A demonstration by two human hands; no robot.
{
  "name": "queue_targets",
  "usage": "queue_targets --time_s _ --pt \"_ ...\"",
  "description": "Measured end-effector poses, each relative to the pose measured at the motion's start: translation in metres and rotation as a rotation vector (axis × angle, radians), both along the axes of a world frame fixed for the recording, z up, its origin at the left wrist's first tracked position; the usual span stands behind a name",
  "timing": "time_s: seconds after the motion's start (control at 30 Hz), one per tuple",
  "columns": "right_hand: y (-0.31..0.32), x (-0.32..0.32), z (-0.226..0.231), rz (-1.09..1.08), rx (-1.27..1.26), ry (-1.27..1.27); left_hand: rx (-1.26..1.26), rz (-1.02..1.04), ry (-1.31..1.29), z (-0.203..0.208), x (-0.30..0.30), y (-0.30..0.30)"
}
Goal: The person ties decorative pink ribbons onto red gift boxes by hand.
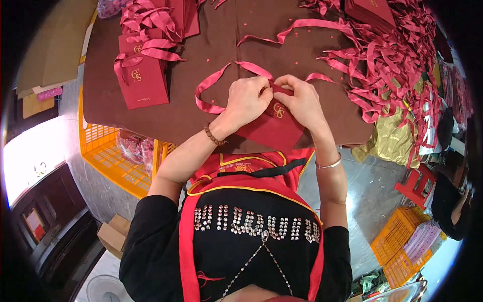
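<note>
While both hands pinch at the top of one red bag [271,128] near the table's [201,116] front edge, work sits mid-stream. Left hand [246,100] curled, fingers narrow, gripping the ribbon [214,85] where it meets the bag's rim; right hand [302,103] likewise pinched tight on the rim and ribbon end just beside the left. One long loop of that ribbon already trailing out to the left across the brown cloth, a short tail poking out to the right; whether the end is through a hole or knotted, hidden under the fingers, cannot tell. Toward the back left corner, a stack of bags [143,75] lying flat with ribbon handles on, judged finished. Along the right edge and back right corner, a big heap of loose ribbons [392,65] waiting, with another pile of flat bags [370,12] at the back edge, no ribbon visibly on them. Judged so: a fair batch done, this bag half-handled, plenty of ribbon and bags left. Below the front left edge, an orange crate [108,156] on the floor.
</note>
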State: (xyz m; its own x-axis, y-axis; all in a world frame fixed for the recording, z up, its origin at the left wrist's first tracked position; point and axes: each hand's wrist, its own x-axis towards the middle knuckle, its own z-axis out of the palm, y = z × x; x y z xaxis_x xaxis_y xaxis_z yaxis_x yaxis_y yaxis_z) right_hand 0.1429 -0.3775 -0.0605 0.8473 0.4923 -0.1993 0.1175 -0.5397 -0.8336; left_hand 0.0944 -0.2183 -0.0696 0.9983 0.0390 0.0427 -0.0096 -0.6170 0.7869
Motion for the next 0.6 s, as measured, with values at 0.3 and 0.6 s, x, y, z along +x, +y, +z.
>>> queue_targets --time_s 0.3,0.6 --pt "-0.001 -0.004 0.017 -0.007 -0.004 -0.056 0.243 -0.176 -0.169 0.008 -0.007 0.010" --pt "0.001 -0.013 0.023 -0.008 -0.052 -0.149 0.405 -0.172 -0.314 0.034 0.000 0.016"
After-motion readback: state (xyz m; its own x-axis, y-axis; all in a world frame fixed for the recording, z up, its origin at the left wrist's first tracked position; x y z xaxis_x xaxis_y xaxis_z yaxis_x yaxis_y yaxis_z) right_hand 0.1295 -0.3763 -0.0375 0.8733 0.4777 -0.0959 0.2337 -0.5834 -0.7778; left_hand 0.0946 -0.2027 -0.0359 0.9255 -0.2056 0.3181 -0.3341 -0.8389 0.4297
